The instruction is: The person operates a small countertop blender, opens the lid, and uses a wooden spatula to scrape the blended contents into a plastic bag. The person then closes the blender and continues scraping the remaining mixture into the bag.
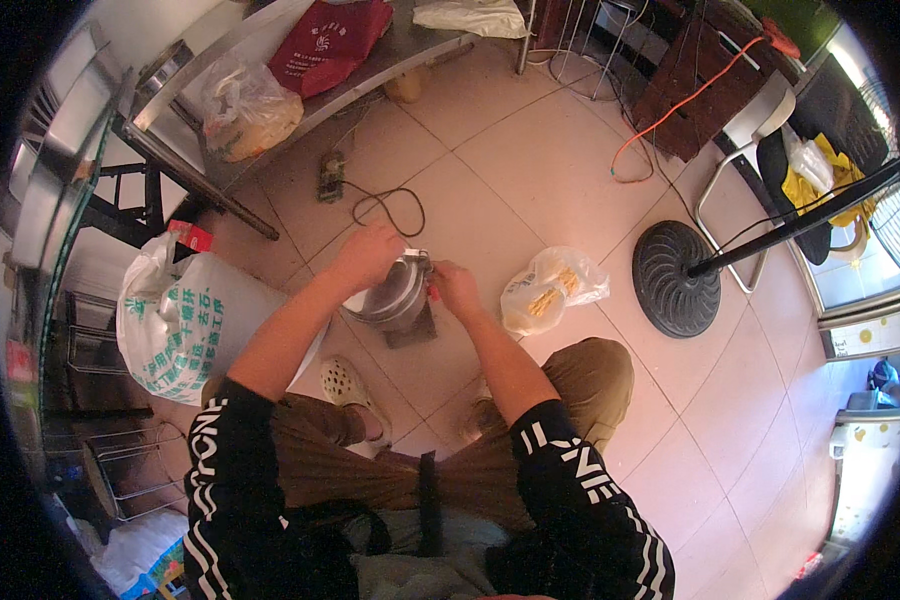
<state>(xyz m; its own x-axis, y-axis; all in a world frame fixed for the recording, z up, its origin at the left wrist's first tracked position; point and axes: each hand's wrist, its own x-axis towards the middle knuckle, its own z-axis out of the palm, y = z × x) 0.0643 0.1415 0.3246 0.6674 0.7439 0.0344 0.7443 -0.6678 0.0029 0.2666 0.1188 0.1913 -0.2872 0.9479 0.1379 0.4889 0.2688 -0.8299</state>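
My left hand (370, 255) is at the upper left rim of a round vessel with a clear, shiny top (396, 291), which stands low in front of my feet. At the right side of that rim, by a metal clasp-like part, my right hand (454, 288) has its fingers bent, next to a small red part (433, 292). Whether either hand grips the vessel cannot be told. A dark grey flat piece (411, 330) shows under the vessel's near side. To the right, two clear plastic bags (529, 311) with yellowish food lie on the tiled floor.
A large white sack with green print (217, 322) stands at my left. Beyond my hands a dark cable (401, 196) loops from a small device (331, 177). A black round fan base (676, 279) is at the right. A metal-edged table (360, 90) bears bags.
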